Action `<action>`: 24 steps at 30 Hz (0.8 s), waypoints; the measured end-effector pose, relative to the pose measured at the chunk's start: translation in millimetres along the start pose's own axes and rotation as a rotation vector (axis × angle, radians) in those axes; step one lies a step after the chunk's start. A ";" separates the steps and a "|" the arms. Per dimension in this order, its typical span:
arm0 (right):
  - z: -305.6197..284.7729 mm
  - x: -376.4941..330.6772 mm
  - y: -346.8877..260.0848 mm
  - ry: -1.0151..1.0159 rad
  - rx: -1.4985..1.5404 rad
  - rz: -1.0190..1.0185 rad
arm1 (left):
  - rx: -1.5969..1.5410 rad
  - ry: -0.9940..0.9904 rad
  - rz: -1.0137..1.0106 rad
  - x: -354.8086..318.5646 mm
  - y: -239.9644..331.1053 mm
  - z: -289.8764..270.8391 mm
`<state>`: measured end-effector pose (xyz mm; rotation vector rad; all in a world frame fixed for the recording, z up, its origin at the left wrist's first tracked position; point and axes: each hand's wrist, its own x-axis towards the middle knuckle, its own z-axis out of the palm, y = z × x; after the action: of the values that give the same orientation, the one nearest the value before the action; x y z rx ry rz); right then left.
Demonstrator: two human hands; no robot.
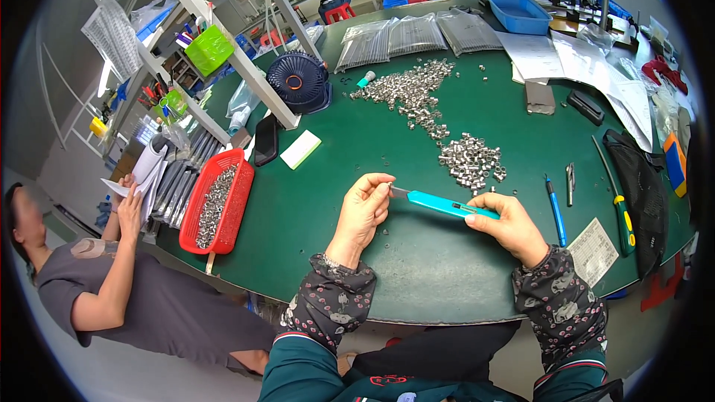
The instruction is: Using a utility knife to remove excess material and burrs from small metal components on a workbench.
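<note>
Right hand (512, 229), its forearm slanting up from the lower right, curls its thumb and fingers around a teal utility knife (443, 205) — held above the green table (417, 275), blade pointing left. Left hand (359, 212), angled up opposite, pinches a tiny piece (390, 184) at the blade's tip — its shape unclear. Metal rings (471, 162) lie piled just beyond the knife.

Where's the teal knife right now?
In the head view, the teal knife is just right of centre, held in the right hand, below the nearer pile of metal rings, its blade toward the left hand.
</note>
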<state>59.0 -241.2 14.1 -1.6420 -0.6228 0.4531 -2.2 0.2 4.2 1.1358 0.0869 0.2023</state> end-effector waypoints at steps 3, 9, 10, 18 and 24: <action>-1.5 0.7 3.6 0.000 0.022 0.043 | 0.075 0.000 0.027 -0.6 -0.1 1.3; 17.3 -7.3 -4.9 0.328 -0.507 -0.499 | 0.089 0.070 0.012 -0.3 0.0 0.3; 16.7 -6.7 -4.9 0.327 -0.507 -0.499 | 0.069 0.094 0.002 -0.8 0.2 0.6; 9.8 -5.6 -9.9 0.208 -0.332 -0.311 | 0.027 0.102 -0.003 -1.1 0.9 -0.4; 6.5 -4.8 -8.0 0.087 -0.179 -0.148 | 0.060 0.108 0.016 -0.8 0.0 2.4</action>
<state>50.2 -238.4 20.7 -1.7594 -0.7308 0.2216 -2.6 -2.2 5.2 1.1849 0.1804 0.2770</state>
